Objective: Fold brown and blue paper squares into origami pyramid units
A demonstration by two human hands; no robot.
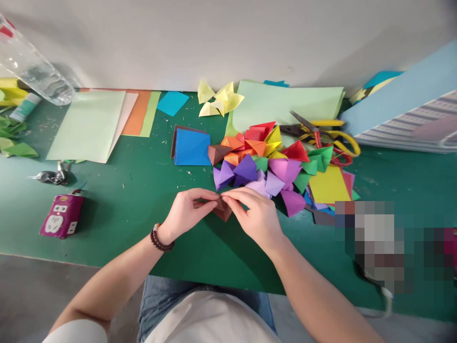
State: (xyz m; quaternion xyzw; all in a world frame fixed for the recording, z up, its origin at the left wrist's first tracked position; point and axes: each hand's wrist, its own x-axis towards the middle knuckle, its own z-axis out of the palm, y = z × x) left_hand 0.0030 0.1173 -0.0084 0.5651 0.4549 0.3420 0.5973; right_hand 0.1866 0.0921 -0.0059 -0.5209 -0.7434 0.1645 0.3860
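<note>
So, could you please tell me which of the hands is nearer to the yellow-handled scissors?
The right. The right hand pinches the brown folded paper, with the scissors beyond it, up and right; the left hand holds the paper's other side, farther off.

From my feed I can read no word, brand or number anywhere in view. The magenta box (pixel 62 215) at the left carries a white drawing and small pale patches, but any lettering on it is too small to make out. The ruled pad (pixel 410 126) at the right edge shows only blurred grey rows, and the pale tube (pixel 24 107) at the far left is just as unreadable
</note>
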